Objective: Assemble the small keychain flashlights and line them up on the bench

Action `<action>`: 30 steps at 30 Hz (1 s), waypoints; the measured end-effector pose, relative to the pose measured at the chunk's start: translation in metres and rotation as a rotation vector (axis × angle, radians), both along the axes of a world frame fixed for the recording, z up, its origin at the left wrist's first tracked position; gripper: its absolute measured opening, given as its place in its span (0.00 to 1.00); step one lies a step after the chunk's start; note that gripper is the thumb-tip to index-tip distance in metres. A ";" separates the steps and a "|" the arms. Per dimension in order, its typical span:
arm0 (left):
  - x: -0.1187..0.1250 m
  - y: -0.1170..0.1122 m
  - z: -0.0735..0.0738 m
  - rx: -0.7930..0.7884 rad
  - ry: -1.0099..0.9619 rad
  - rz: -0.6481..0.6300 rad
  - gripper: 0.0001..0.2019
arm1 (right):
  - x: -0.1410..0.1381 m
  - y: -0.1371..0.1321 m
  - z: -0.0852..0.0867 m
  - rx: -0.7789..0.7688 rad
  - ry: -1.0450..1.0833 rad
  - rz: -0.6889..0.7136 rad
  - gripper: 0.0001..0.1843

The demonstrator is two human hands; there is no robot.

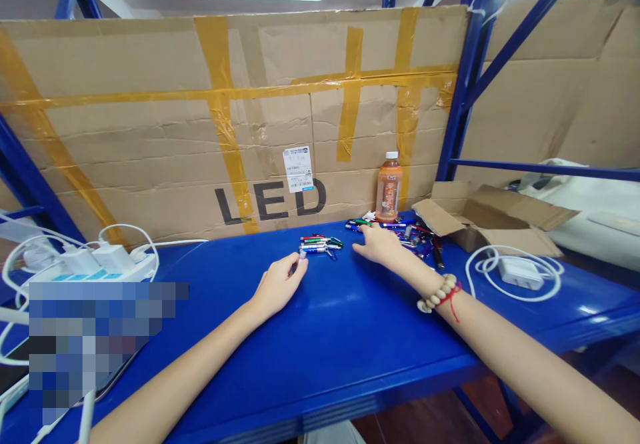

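My left hand (pixel 281 285) is closed in a pinch at the left end of a short row of small metal penlight-like keychains (pixel 316 249). A small silvery tip (pixel 303 255) shows at its fingertips; the rest of that piece is hidden. The row has red, green, silver and blue bodies lying side by side, with clips at their right ends. My right hand (pixel 379 245), with a beaded bracelet (pixel 440 293) on its wrist, reaches over the left part of a loose pile of similar pieces (pixel 411 236). Its thumb and forefinger are apart, and nothing shows between them.
An orange drink bottle (pixel 389 187) stands behind the pile. To its right are an open cardboard box (pixel 470 221) and a white charger with coiled cable (pixel 521 273). A power strip (pixel 143 269) with cables lies left on the blue table (pixel 320 351). Large cardboard (pixel 150 164) closes the back.
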State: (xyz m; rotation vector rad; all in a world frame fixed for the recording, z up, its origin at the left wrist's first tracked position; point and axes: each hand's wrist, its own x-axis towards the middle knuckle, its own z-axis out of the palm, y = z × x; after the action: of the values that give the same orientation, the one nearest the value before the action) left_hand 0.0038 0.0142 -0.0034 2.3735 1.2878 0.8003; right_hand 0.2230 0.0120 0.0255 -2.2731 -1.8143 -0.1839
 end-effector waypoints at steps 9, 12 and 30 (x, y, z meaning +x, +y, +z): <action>0.001 0.001 0.000 -0.007 0.008 -0.007 0.17 | 0.067 0.011 0.018 -0.099 0.021 -0.258 0.13; 0.001 0.001 0.000 0.002 0.007 -0.012 0.17 | 0.076 0.015 0.016 -0.139 0.033 -0.299 0.12; -0.001 0.002 0.001 0.002 -0.011 -0.038 0.15 | 0.078 0.013 0.018 0.370 0.081 -0.086 0.14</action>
State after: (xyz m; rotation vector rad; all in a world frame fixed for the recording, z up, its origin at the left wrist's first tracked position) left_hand 0.0030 0.0162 -0.0026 2.3848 1.2343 0.8024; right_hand 0.3008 0.0248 0.0439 -2.0646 -1.4976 -0.4001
